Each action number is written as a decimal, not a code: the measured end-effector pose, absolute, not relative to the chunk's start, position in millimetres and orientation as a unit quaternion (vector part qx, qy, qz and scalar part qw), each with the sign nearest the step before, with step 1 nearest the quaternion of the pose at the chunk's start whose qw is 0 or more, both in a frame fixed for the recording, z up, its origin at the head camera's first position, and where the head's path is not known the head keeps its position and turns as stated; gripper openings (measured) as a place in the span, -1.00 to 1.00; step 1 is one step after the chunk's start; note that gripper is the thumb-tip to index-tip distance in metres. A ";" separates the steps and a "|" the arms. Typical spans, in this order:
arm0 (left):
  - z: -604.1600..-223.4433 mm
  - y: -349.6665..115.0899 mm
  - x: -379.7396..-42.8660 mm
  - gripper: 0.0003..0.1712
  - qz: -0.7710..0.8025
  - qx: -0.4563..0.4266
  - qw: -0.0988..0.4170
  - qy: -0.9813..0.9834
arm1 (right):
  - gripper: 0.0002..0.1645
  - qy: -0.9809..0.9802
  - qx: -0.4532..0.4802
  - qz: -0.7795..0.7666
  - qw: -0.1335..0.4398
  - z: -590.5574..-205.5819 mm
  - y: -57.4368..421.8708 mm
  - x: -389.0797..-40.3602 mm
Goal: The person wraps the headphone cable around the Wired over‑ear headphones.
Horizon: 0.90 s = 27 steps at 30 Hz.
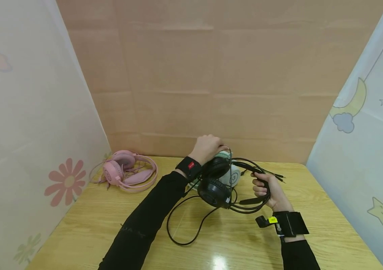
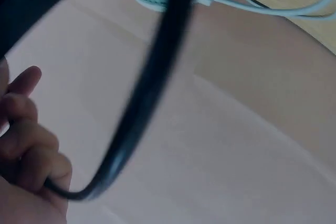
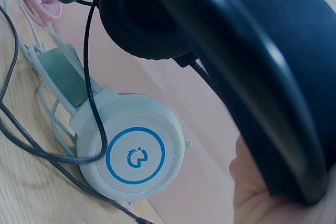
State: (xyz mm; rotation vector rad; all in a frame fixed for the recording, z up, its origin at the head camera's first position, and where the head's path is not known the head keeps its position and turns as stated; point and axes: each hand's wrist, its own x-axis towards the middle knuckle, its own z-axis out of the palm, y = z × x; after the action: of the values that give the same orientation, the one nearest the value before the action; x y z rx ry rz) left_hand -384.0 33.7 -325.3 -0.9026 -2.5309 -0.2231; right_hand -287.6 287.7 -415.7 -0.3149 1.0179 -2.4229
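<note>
A black over-ear headset [image 1: 213, 192] is held up over the table with its ear cups to the left and its headband to the right. My right hand [image 1: 269, 189] grips the headband [image 3: 252, 72], fingers curled round it. At the upper ear cup, my left hand [image 1: 208, 147] has its fingers curled on the headset's thin black frame tube [image 2: 139, 98]. Behind the black headset sits a mint-green headset [image 3: 137, 156], partly hidden in the head view. A black cable [image 1: 183, 243] hangs from the ear cups and loops toward me.
A pink headset [image 1: 129, 172] lies at the back left of the wooden table [image 1: 87, 232]. Black cable ends [image 1: 280, 177] stick out behind my right hand. A brown paper backdrop [image 1: 211, 75] closes off the back, and printed white panels [image 1: 363, 157] flank the table.
</note>
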 end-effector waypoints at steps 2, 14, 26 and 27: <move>-326.7 34.1 -385.2 -0.68 -0.087 -0.331 0.193 -0.920 | -0.59 0.367 -0.119 -0.888 0.250 -415.8 286.8 -288.1; -341.0 23.8 -396.8 -0.75 -0.161 -0.318 0.150 -0.922 | -0.51 0.344 -0.147 -0.882 0.287 -416.4 289.6 -287.4; -367.1 6.8 -403.0 -0.68 -0.217 -0.385 0.078 -0.894 | -0.42 0.283 -0.192 -0.878 0.335 -416.4 292.1 -289.4; -367.7 7.2 -402.7 -0.69 -0.223 -0.384 0.094 -0.891 | -0.44 0.283 -0.191 -0.877 0.337 -416.4 291.6 -289.6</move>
State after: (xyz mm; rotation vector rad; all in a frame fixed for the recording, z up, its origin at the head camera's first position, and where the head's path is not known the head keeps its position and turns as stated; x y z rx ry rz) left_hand -402.7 7.2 -367.7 -1.1381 -2.6441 -0.6608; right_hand -289.6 291.6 -416.4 -0.4983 0.7379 -2.2876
